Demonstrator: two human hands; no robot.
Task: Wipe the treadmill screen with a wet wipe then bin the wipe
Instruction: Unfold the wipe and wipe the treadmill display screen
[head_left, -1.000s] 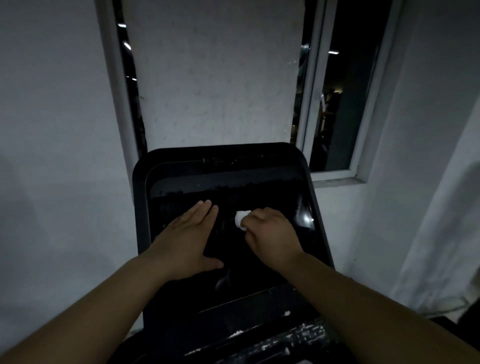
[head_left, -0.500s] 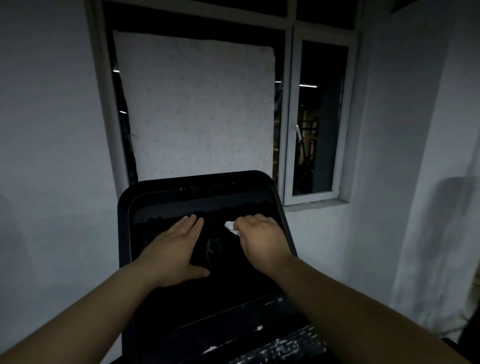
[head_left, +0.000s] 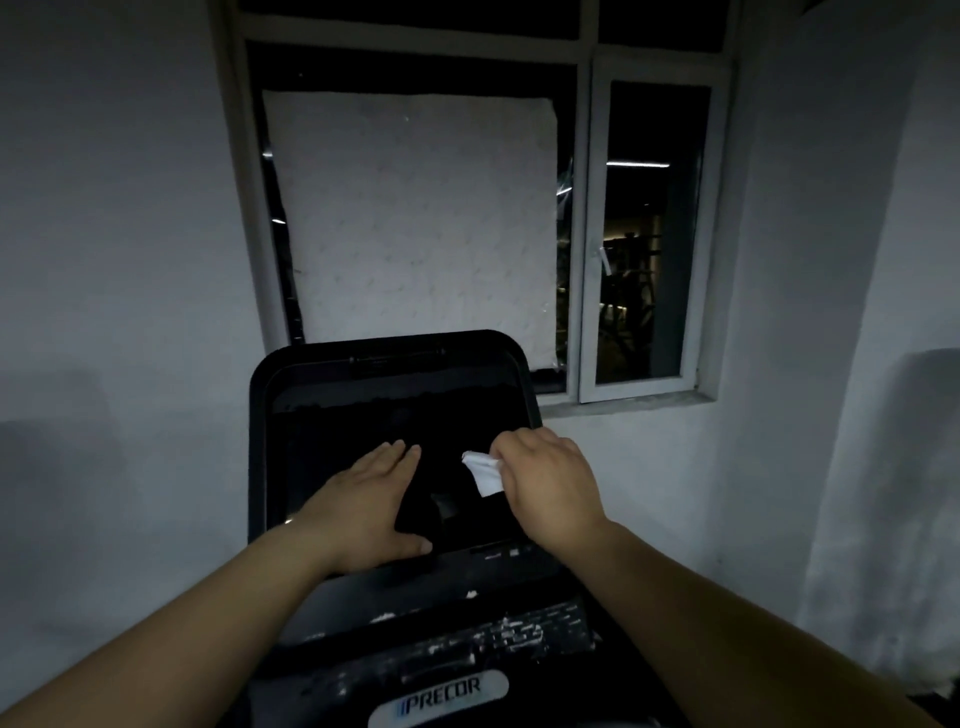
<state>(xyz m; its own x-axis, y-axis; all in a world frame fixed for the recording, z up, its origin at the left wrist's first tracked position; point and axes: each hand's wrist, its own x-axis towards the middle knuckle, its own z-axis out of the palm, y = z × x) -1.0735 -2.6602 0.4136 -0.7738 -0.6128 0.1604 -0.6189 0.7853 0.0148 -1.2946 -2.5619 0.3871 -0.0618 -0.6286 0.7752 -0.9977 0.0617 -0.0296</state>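
Note:
The black treadmill screen (head_left: 384, 410) stands tilted in front of me, dark and glossy, in a rounded black frame. My left hand (head_left: 363, 504) lies flat on its lower left part, fingers together and pointing up. My right hand (head_left: 550, 488) is closed over a white wet wipe (head_left: 483, 473), pressing it against the screen's right side. A folded corner of the wipe sticks out to the left of my fingers. No bin is in view.
Below the screen is the treadmill console (head_left: 441, 639) with scuffed buttons and a PRECOR label (head_left: 441, 696). Behind it is a window (head_left: 644, 234) with a white sheet (head_left: 415, 223) covering its left pane. White walls stand on both sides.
The view has tilted upward, so the screen sits lower in the frame. My right hand with the wipe has slid toward the screen's right edge. My left hand stays flat on the screen.

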